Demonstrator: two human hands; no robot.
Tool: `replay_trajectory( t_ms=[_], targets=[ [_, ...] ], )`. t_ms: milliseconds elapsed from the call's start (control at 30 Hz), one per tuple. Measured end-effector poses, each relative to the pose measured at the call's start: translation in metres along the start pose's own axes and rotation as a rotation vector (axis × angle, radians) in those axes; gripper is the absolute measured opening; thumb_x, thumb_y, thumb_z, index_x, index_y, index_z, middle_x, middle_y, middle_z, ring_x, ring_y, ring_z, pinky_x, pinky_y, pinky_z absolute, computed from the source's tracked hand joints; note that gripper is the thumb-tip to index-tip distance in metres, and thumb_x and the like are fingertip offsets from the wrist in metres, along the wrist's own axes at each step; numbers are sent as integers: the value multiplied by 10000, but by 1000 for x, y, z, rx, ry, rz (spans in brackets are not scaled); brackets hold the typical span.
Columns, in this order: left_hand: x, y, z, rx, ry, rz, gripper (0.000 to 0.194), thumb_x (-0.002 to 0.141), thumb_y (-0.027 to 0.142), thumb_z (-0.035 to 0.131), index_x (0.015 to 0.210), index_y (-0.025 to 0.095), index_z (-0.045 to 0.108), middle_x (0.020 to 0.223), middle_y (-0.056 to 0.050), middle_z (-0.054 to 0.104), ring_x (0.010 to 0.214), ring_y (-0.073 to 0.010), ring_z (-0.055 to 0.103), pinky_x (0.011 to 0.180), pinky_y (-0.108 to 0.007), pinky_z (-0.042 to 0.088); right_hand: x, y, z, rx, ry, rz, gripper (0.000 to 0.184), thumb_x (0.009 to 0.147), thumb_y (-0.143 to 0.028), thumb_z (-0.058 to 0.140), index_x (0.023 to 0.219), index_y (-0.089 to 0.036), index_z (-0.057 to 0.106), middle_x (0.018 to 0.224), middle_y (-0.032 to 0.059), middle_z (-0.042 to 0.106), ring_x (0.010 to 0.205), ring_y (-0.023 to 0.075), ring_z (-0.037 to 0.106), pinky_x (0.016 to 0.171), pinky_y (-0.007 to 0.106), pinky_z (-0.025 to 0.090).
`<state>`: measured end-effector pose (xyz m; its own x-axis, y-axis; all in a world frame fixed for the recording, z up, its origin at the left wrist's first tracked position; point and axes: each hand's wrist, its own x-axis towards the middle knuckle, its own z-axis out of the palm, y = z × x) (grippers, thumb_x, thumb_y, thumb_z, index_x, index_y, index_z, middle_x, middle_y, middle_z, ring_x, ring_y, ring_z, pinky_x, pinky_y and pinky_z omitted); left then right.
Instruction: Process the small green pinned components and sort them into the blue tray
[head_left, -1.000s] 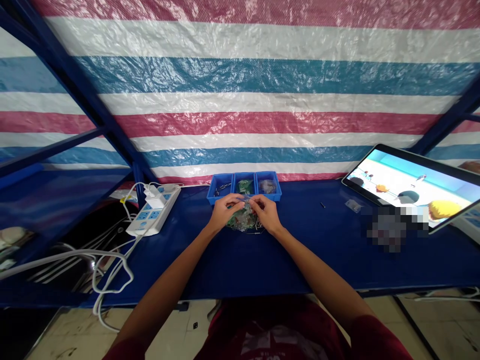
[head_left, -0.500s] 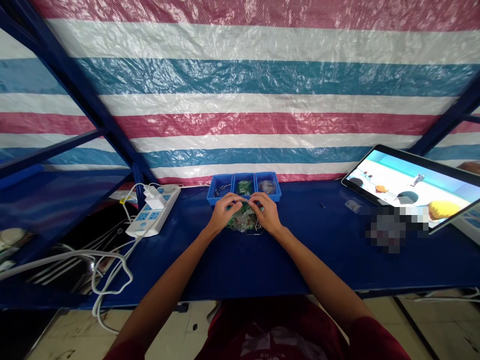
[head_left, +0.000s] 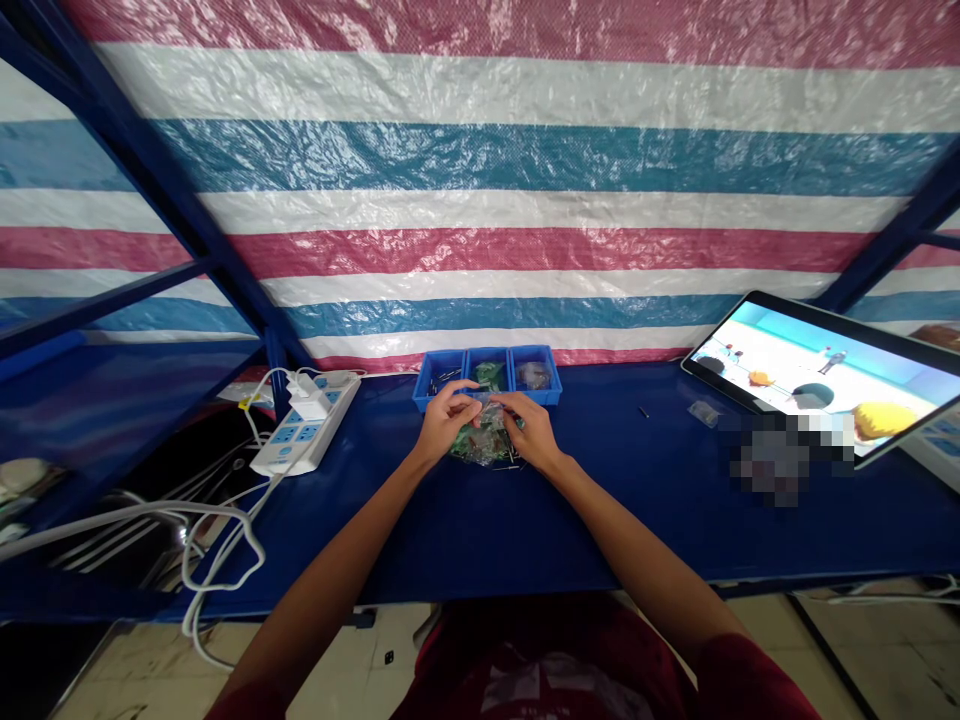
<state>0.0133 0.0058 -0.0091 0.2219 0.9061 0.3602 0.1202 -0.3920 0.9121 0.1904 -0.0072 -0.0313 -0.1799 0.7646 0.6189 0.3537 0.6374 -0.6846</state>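
My left hand (head_left: 444,424) and my right hand (head_left: 532,428) face each other above the middle of the blue table. Between their fingertips is a small clear plastic bag (head_left: 490,412), with thumb and fingers of both hands closed on its upper part. Directly under the hands lies a pile (head_left: 480,450) of clear plastic, green pieces and thin dark metal parts, partly covered by the hands. Just behind stands a blue three-compartment bin (head_left: 484,400). Its left compartment holds metal pieces (head_left: 444,380), the middle a green bag (head_left: 490,376), the right a clear bag (head_left: 533,375).
A white power strip (head_left: 307,430) with a plug and loose white cables (head_left: 225,510) lies on the left. To the right are a small dark pin (head_left: 643,412), a small clear bag (head_left: 704,413) and a lit tablet screen (head_left: 817,375). Striped sheeting (head_left: 525,210) hangs behind the table.
My fingertips have moved slightly apart, and the clear plastic bag now shows more between them. The tablet picture has changed a little.
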Motion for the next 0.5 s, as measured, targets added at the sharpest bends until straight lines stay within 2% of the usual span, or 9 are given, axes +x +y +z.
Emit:
replay_trajectory(
  t_ms=[133,233,333,433,500],
  targets=[
    [1,0,-1,118,-24,89,392,882,512,535,882,152,688,833,-78,659,729,-176,627,665,-289,520,1,0,-1,-68,63,-7,223,929,-310,489,976,-229,691,1016,88,646,946,206,617,827,326,519],
    [0,0,-2,320,-34,229,348,839,500,608,848,170,716,983,-102,639,929,-222,615,804,-328,509,2,0,-2,-89,64,-25,241,935,-343,479,925,-213,682,1053,106,618,948,204,615,787,311,526],
    [-1,-2,-3,412,-38,266,301,842,458,619,852,174,719,926,-89,667,885,-213,628,823,-337,504,2,0,-1,-58,41,-33,245,935,-349,476,901,-202,668,988,94,634,882,189,623,744,294,529],
    [-3,-3,-3,398,-60,193,298,828,441,641,921,169,718,866,-80,712,771,-201,649,724,-311,521,0,1,1,-49,29,14,242,926,-361,494,890,-196,666,860,68,662,765,179,627,725,299,525],
    [-3,-3,-3,365,-74,150,297,803,438,670,916,169,722,854,-76,730,755,-208,665,722,-312,531,0,2,2,-45,26,64,227,906,-373,525,927,-201,671,836,58,677,725,179,631,722,305,527]
  ],
)
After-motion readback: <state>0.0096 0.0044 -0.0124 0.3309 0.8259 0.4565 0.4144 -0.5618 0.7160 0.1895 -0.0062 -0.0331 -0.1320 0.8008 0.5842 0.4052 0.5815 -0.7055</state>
